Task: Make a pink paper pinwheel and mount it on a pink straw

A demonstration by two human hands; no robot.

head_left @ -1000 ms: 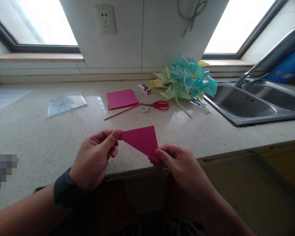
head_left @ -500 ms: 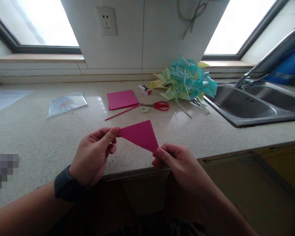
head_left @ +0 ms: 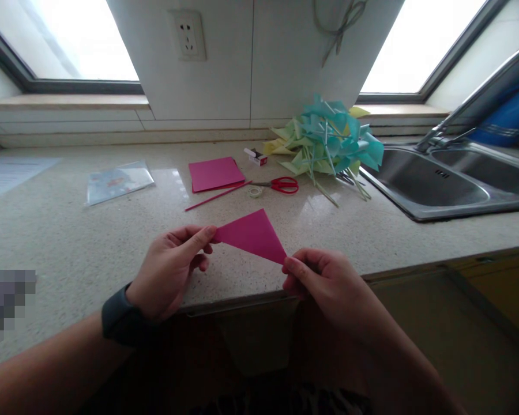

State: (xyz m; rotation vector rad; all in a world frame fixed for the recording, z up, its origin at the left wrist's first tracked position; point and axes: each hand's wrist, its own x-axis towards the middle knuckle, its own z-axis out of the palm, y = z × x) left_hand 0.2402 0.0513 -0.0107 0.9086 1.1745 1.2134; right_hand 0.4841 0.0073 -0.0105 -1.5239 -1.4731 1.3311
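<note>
I've got a pale speckled bench [head_left: 60,242] running along a white panelled wall [head_left: 220,92] on my feed. Socket [head_left: 189,36] and a looped cord [head_left: 339,29] up there, blown-out bright windows [head_left: 78,40] either side, steel double sink [head_left: 428,187] with a tap [head_left: 435,140] off right. Pretty murky below the bench, tbh.

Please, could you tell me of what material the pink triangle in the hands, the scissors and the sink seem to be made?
Pink triangle: probably matte paper; it looks thin, with straight, crisp edges.
Scissors: smooth red handles look like plastic; dull grey blades suggest metal.
Sink: most likely stainless steel, satin to shiny, judging by its grey, softly reflecting surface.
</note>
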